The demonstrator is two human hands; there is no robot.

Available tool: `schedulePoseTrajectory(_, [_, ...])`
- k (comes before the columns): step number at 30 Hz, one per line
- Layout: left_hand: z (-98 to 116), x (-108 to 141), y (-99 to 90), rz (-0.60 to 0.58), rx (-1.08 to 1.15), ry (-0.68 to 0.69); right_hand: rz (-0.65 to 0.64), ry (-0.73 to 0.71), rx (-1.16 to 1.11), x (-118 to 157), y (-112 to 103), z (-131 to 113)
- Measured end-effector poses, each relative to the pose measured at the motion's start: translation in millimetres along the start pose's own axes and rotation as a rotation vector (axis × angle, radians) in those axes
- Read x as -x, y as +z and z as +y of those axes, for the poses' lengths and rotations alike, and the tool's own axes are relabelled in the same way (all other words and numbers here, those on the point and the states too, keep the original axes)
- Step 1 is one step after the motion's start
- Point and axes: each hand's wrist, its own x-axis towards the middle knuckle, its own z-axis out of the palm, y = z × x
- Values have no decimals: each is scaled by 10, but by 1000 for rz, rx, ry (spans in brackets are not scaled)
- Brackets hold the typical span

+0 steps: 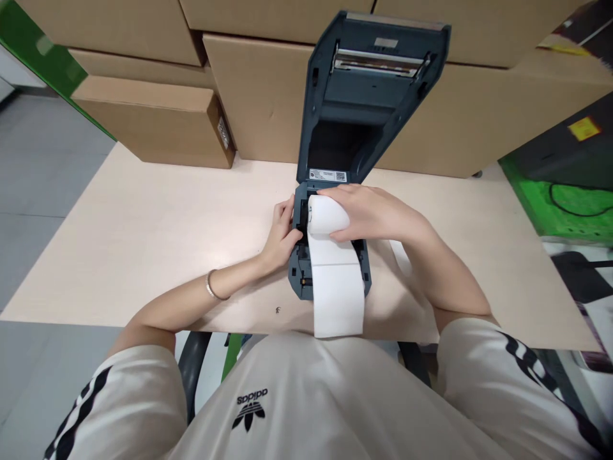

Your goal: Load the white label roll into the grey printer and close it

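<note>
One white cylindrical paper label roll (327, 215) lies within open dark blue-grey plastic printer (297, 276), axis crosswise, strip (338, 300) trailing towards near side. Right grip (371, 209) nearer, clamped around roll's right end; left grip (279, 241) just left, clamped on printer's left edge.

From the wearer's head, one camera looks forward and down, past the near shirt (335, 396), across the worktop (191, 211) to the boxes (263, 96).

Cannot see the right end of the paper roll (326, 216) behind the right hand (371, 211). Cannot read the lid sticker (328, 175). Loses the upper boxes (272, 20) past the top edge.
</note>
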Motion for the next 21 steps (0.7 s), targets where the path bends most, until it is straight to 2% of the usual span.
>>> schedulePoseTrajectory(5, [-57, -5, 4, 7, -29, 35, -57, 75, 94, -176, 197, -35])
schedulePoseTrajectory(8, [-77, -11, 4, 15, -60, 69, -34, 89, 95, -122, 316, -86])
schedulePoseTrajectory(11, [-88, -13, -6, 10, -79, 92, 66, 66, 86, 165, 378, -192])
schedulePoseTrajectory(14, [-85, -11, -16, -7, -73, 88, 140, -13, 29, 598, 483, -322])
schedulePoseTrajectory(18, [-65, -5, -17, -1, -47, 45, 133, -234, -88, 1043, 812, -432])
schedulePoseTrajectory(21, [-67, -2, -16, 9, -7, 24, 104, -314, -117, 1139, 1047, -451])
